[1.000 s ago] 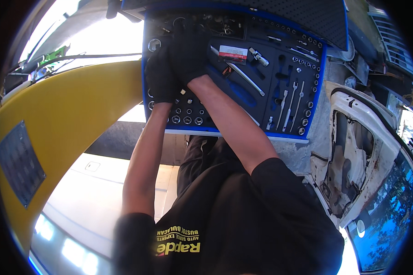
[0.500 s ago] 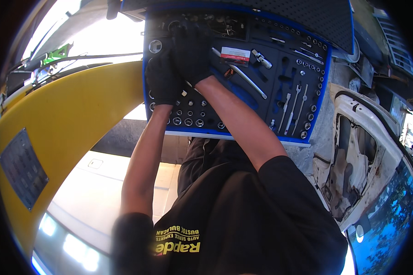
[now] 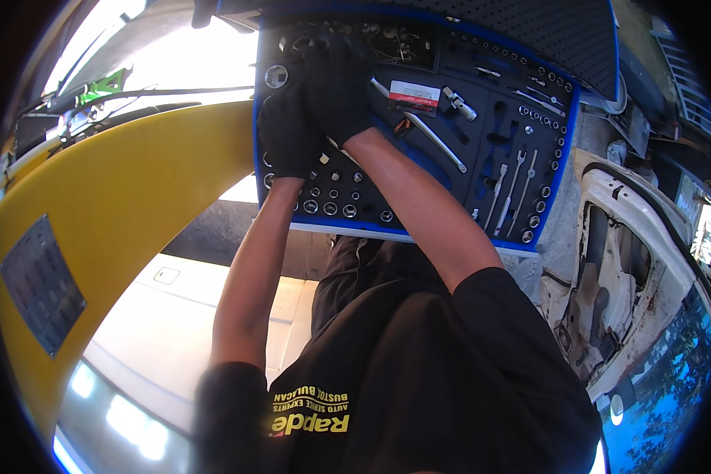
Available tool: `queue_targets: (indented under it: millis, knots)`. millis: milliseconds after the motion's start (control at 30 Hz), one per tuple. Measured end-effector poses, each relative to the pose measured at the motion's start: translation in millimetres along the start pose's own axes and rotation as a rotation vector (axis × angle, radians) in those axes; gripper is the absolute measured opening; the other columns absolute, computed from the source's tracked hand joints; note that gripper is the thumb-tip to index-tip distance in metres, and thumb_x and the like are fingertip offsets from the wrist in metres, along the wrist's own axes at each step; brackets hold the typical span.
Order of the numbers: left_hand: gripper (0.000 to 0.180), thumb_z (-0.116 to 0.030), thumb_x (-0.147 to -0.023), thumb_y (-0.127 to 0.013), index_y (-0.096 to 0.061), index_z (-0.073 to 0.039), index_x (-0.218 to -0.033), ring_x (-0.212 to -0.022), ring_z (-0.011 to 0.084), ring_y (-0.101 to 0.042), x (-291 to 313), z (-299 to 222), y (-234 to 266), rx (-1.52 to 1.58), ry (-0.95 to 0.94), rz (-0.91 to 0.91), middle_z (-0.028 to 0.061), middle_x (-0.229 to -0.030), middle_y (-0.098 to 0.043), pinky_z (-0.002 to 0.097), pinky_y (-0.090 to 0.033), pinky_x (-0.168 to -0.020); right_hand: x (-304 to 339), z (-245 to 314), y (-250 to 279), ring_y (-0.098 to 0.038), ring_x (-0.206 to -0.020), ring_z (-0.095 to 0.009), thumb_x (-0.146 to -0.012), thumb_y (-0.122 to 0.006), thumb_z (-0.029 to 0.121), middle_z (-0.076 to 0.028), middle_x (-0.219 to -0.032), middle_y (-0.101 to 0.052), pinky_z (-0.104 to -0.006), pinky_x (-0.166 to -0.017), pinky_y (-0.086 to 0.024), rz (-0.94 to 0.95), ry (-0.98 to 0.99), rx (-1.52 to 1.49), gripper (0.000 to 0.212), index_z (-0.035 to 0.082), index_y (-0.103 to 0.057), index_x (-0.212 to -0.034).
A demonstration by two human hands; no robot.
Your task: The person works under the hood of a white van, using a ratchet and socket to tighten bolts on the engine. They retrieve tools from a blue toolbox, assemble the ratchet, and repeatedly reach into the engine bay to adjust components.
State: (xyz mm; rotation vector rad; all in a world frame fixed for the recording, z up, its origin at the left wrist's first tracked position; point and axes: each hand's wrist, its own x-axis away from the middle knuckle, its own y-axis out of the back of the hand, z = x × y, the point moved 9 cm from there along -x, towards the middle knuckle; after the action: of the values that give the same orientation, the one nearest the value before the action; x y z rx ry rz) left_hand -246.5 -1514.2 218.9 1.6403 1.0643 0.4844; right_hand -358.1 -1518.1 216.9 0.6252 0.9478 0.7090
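Observation:
Both my hands wear black gloves and are close together over the left part of a tool drawer [image 3: 450, 229] with a blue rim and black foam. My right hand [image 3: 337, 91] reaches to the drawer's far left, its fingertips beside a large round socket [image 3: 302, 44]. Lower and to the left, my left hand [image 3: 288, 138] lies against it, below another large chrome socket [image 3: 276, 77]. The dark fingers blend into the black foam, so their grip and anything in them cannot be made out. A chrome ratchet-like bar [image 3: 430, 138] lies right of my right hand.
A red-and-white card [image 3: 415, 94] and a universal joint [image 3: 460, 103] lie in the drawer, with small sockets [image 3: 330, 208] along its near side. A yellow curved machine arm [image 3: 158, 158] stands left. On the right leans a stripped car door [image 3: 608, 268].
The whole view has shifted slightly, so the drawer sits a little farther right. My hands stay over the same left part of the drawer, with hardly any movement relative to it.

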Motion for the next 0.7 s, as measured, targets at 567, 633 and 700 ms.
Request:
queue_targets:
  millis: [567,633,700]
  knots:
    - [0.053,-0.026,-0.087,-0.075,-0.060,-0.001,-0.131,-0.115,0.0430,-0.059,-1,1,-4,-0.053,-0.001,-0.010,0.0234,-0.120,-0.064,0.0527,-0.044,-0.101,-6,2,6,-0.062,-0.117,-0.030,-0.087,-0.066,0.024,-0.012,-0.123,-0.064,-0.0518,-0.100,-0.044,-0.016,0.046,-0.092,0.030,0.020,-0.072,-0.116]
    - [0.041,-0.021,-0.086,-0.073,-0.062,-0.003,-0.122,-0.104,0.0400,-0.060,-3,-8,4,-0.067,-0.057,-0.094,0.0202,-0.107,-0.064,0.0516,-0.045,-0.092,-5,2,4,-0.061,-0.117,-0.030,-0.088,-0.064,0.023,-0.013,-0.126,-0.063,-0.0518,-0.101,-0.044,0.007,0.043,-0.082,0.031,0.022,-0.072,-0.119]
    - [0.037,-0.018,-0.085,-0.073,-0.063,-0.004,-0.118,-0.099,0.0385,-0.060,-4,-14,8,-0.068,-0.086,-0.129,0.0185,-0.100,-0.064,0.0509,-0.045,-0.088,-4,1,2,-0.061,-0.118,-0.031,-0.089,-0.063,0.024,-0.015,-0.129,-0.062,-0.0520,-0.103,-0.043,0.007,0.037,-0.052,0.034,0.024,-0.072,-0.122]
